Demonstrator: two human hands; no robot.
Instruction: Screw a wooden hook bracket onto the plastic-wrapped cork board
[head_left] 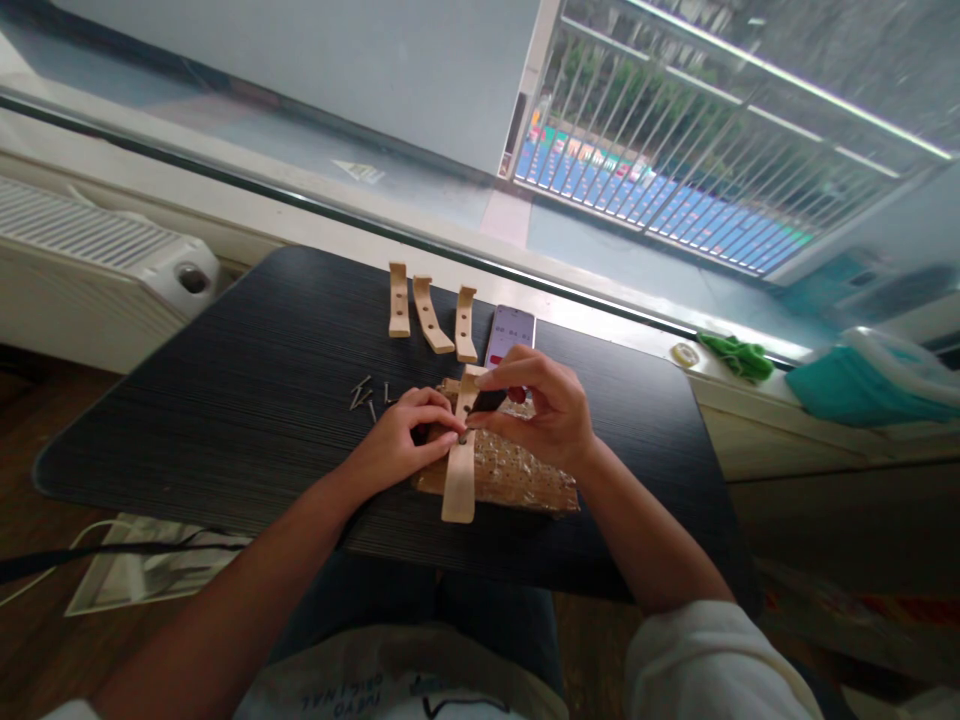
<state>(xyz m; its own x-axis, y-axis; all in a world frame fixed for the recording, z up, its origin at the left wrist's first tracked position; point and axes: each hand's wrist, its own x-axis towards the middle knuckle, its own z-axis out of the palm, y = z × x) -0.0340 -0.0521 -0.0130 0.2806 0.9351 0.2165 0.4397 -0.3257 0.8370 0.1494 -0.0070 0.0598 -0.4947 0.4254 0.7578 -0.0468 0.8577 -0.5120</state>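
Currently, the right hand [551, 405] pinches a small black object [489, 401] at a pale, holed wooden strip [460, 485] between both hands.
Left hand [405, 437]: grip unclear; beyond the right, a rectangular phone's [513, 330] lit digits blur; nearer, a white shirt [401, 650] reads "ORIGINAL".

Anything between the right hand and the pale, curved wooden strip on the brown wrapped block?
Nothing visible: the right hand is at the pale, curved wooden strip, pinching a small dark object. The left hand reaches it from the left.
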